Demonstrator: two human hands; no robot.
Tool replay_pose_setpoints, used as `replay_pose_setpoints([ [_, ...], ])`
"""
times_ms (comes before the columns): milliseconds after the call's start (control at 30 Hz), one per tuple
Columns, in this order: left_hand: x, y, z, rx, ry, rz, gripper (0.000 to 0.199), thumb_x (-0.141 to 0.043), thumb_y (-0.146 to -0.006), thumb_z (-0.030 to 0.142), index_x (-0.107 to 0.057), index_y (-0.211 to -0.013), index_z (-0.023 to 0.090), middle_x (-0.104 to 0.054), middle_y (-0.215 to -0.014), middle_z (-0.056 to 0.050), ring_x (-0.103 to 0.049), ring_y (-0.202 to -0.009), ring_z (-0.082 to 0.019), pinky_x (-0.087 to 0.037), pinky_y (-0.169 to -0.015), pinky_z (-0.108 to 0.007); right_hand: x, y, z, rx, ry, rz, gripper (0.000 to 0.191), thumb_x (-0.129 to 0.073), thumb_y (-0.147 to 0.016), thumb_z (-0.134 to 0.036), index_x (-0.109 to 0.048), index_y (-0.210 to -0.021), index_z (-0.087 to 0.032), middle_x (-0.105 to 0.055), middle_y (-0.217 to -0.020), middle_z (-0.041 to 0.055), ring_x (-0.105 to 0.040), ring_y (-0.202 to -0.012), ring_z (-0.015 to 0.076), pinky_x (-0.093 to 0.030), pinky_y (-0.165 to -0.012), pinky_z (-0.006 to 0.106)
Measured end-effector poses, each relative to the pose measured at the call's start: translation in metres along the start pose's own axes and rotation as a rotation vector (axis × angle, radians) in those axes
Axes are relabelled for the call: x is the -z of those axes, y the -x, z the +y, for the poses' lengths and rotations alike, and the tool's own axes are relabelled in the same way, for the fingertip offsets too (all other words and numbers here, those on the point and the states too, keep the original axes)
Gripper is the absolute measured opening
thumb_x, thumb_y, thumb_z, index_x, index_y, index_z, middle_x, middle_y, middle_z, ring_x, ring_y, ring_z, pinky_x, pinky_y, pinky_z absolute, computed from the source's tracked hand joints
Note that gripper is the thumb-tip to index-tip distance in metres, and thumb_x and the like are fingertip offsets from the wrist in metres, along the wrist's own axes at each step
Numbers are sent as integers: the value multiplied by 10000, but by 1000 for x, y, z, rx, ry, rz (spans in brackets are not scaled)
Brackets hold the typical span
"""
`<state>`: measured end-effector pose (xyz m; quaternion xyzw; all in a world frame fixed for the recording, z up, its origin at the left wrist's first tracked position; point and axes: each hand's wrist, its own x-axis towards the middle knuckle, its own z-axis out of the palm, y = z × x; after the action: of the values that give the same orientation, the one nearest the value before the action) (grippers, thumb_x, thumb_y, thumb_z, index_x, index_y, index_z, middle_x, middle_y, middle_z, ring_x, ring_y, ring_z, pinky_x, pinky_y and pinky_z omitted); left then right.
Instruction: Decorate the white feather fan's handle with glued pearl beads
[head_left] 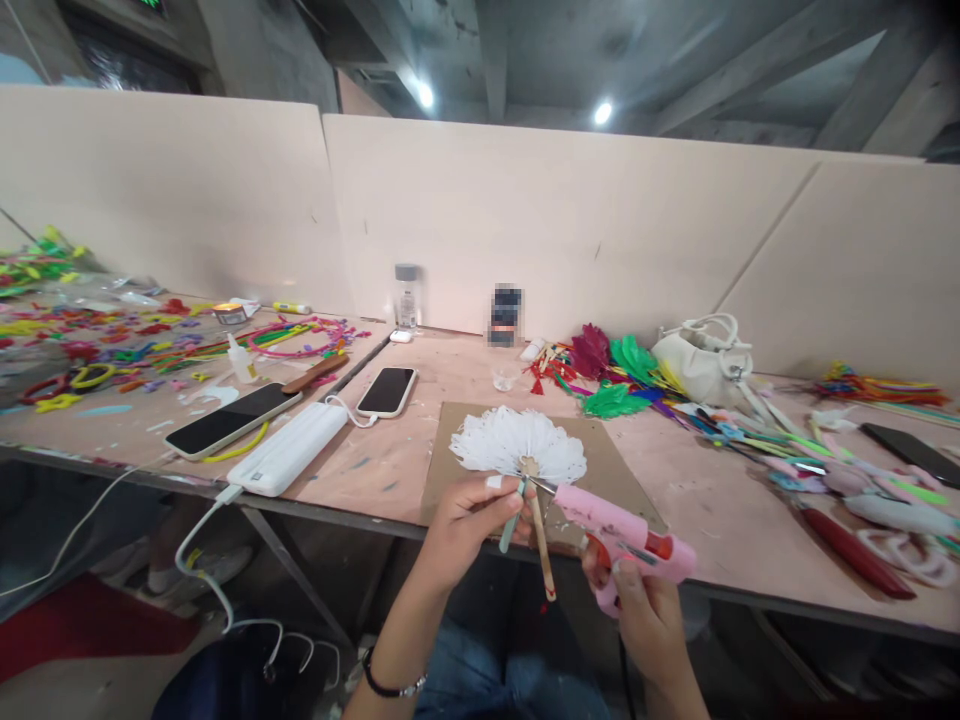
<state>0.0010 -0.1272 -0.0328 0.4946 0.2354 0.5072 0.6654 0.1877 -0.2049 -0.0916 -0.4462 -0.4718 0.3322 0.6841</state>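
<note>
My left hand (pixel 474 515) pinches a pale green strip (pixel 513 522) between thumb and fingers, close to the base of a white feather fan (pixel 517 440). The fan's thin wooden handle (pixel 543 552) sticks out past the table edge toward me. In my right hand (pixel 645 605) is a pink hot glue gun (pixel 607 525), my fingers wrapped around its grip. Its metal nozzle points left and reaches the strip's upper end by my left fingertips; whether they touch is hard to tell. Beneath the fan lies a brown cardboard sheet (pixel 619 470).
Left of the cardboard lie a phone (pixel 388 391), a white power bank (pixel 289 448) with cables, and another phone (pixel 232 420). Coloured feathers (pixel 630 360), a white bag (pixel 705 360) and red-handled pliers (pixel 855 555) are on the right. Craft pieces (pixel 142 335) cover the far left.
</note>
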Motion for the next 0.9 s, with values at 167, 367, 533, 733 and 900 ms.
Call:
replay_pose_setpoints([
  [167, 4, -2, -3, -8, -35, -17, 275, -881, -799, 427, -859, -896, 171, -757, -814, -60, -708, -639, -141, -589, -582, -217, 0, 2, 0, -22, 10, 30, 588, -720, -932, -729, -707, -775, -163, -507, -637, 9, -419, -528, 120, -272, -493, 213],
  [367, 5, -3, -8, -60, -82, 20, 293, -859, -820, 453, -841, -862, 164, -737, -792, -58, -678, -623, -135, -540, -544, -205, 5, 3, 10, -1, -19, 0, 519, -722, -962, -676, -702, -831, -175, -493, -614, -9, -412, -517, 118, -306, -501, 227],
  [533, 5, -4, -8, -85, -111, 6, 283, -857, -828, 445, -846, -859, 164, -719, -782, -50, -637, -636, -118, -525, -575, -203, 8, -1, 11, 63, -10, -33, 545, -667, -1002, -659, -650, -767, -168, -596, -707, 48, -477, -572, 144, -360, -513, 241],
  [733, 6, -4, -8, -76, -107, 5, 299, -854, -824, 448, -838, -854, 151, -721, -769, -57, -633, -625, -131, -512, -571, -221, 8, 0, 6, 35, -3, -37, 561, -689, -985, -656, -591, -716, -173, -581, -687, 46, -464, -562, 144, -346, -493, 235],
  [900, 4, -4, -9, -83, -110, 6, 305, -848, -833, 456, -824, -836, 152, -711, -767, -49, -630, -632, -122, -511, -588, -217, 12, 3, 14, 19, 10, -6, 533, -693, -980, -664, -694, -789, -166, -635, -731, 69, -500, -570, 155, -365, -496, 234],
])
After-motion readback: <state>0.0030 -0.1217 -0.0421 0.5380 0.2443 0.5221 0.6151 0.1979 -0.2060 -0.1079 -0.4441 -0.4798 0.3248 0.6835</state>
